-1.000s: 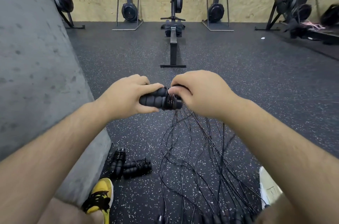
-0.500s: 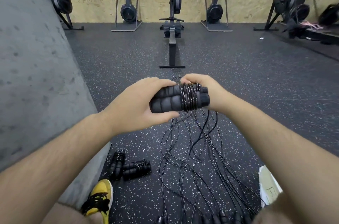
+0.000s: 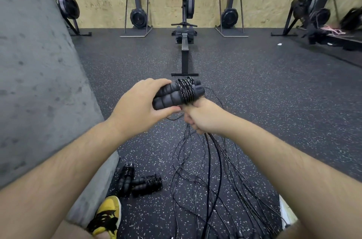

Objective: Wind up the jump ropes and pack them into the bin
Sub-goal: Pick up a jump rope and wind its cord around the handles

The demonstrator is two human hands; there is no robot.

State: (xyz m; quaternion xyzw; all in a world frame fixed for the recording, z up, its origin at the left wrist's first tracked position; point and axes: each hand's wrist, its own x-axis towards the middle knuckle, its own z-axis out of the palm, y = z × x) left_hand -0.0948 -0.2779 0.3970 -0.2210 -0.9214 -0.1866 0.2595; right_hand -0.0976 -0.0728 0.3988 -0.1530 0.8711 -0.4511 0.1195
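Winding was the step in hand: the left hand (image 3: 135, 107) held the paired handles (image 3: 166, 99) up over the floor (image 3: 274, 101), its grip wrapped round their foam ends, with several turns of cord (image 3: 185, 89) banded round them. The right hand (image 3: 205, 119) sat just beneath, its grip closed on the trailing cord. Loose cords (image 3: 207, 170) ran down to the floor, and two wound ropes (image 3: 147, 183) lay by the wall (image 3: 39, 82). The next move, I'd judge, called for another taut turn over the top. No bin was in view.

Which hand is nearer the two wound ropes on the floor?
Left. The left hand holds the handles almost above the wound ropes; the right hand is farther right, over the loose cords.
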